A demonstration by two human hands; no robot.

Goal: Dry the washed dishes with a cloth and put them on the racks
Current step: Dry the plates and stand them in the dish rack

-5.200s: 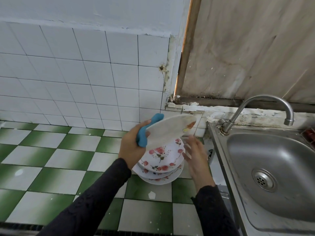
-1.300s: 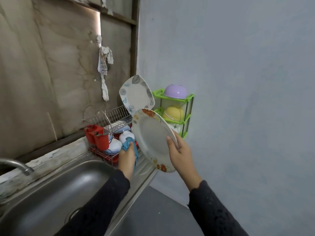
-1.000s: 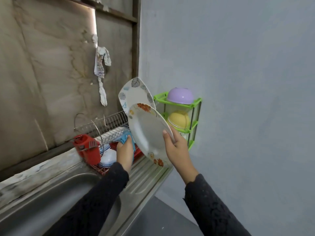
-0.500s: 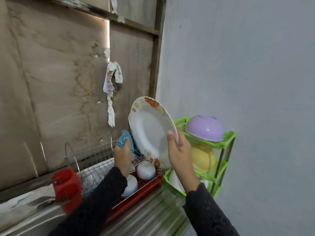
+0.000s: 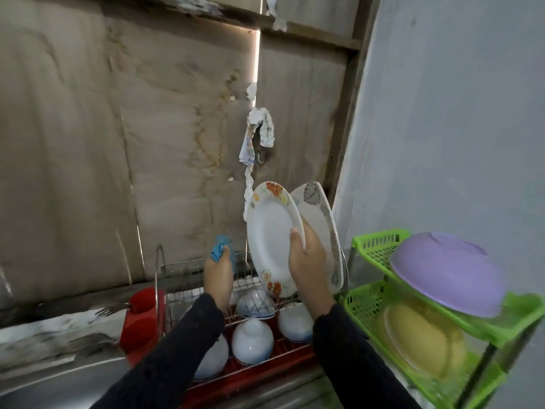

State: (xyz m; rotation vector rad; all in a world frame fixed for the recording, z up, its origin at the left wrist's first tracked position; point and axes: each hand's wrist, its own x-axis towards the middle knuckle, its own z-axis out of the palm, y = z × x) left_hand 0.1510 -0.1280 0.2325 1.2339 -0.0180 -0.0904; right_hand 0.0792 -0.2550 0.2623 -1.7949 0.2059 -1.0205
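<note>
Risk: right hand (image 5: 306, 267) is gripping floral plate (image 5: 271, 237) above wire rack (image 5: 188, 267), left hand (image 5: 218, 276) clutching cloth (image 5: 219, 250); one-handed slotting could be chipping leaf plate (image 5: 321, 225).

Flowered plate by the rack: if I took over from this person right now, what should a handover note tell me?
The left hand holds the blue cloth, bunched, above the wire rack.
The right hand grips the flowered plate by its rim, upright, beside the leaf-pattern plate standing in the rack.
Done: bowls sit upturned in the rack.
To do: seat the plate, let go; whether it rests in a slot yet is unclear.
</note>
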